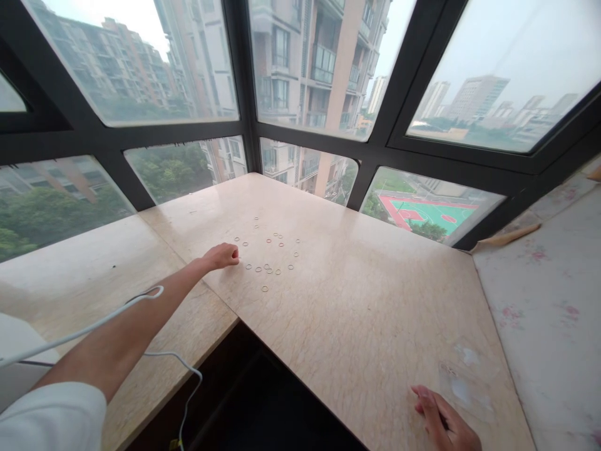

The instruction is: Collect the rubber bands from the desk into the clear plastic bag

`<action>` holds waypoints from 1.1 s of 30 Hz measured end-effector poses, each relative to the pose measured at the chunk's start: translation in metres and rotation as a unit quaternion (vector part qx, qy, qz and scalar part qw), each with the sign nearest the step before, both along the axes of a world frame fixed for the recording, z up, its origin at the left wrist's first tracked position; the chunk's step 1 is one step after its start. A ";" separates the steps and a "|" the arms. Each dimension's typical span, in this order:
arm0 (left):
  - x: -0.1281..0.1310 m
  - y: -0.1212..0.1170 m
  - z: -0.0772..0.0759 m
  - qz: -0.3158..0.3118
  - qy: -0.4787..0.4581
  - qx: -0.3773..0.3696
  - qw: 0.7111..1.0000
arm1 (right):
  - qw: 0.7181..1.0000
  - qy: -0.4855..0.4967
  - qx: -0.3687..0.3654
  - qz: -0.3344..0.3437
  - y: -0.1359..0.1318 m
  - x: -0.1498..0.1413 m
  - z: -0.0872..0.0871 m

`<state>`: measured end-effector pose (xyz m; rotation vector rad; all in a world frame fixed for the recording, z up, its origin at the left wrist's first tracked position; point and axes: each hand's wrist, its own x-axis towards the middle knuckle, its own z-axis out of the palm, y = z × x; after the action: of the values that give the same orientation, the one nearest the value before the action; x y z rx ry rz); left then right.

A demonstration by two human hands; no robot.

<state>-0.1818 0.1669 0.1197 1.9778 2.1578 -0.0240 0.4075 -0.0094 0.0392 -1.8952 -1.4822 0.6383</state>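
Note:
Many small thin rings [265, 289] lie scattered over the stone-look ledge [328, 300], with two reddish rings [281, 245] among them. My left hand [224, 256] reaches in from the left, its fingers pinched together at the left edge of the scatter. A tiny pale bit shows at those fingertips, too small to name. At lower right, my right hand [444, 418] is curled closed above the ledge, thumb against the fingers; whether anything is inside is hidden. Just beyond it lies a clear plastic bag [464, 382] with reddish ring shapes near its top left corner.
Dark-framed windows [253, 119] border the ledge at the back. A white cable [176, 354] crosses my left forearm and hangs past the front edge. A floral wall [535, 300] stands on the right. Below the ledge is a dark recess [263, 401].

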 end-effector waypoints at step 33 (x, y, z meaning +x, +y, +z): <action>0.505 -0.030 -0.019 -0.396 -0.433 -0.018 0.809 | 0.986 0.122 0.117 0.019 0.000 -0.018 0.028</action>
<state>0.3228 0.1365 0.1005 2.1018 0.7046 0.5758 0.3893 -0.0090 0.0672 -1.5560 -1.3735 0.6569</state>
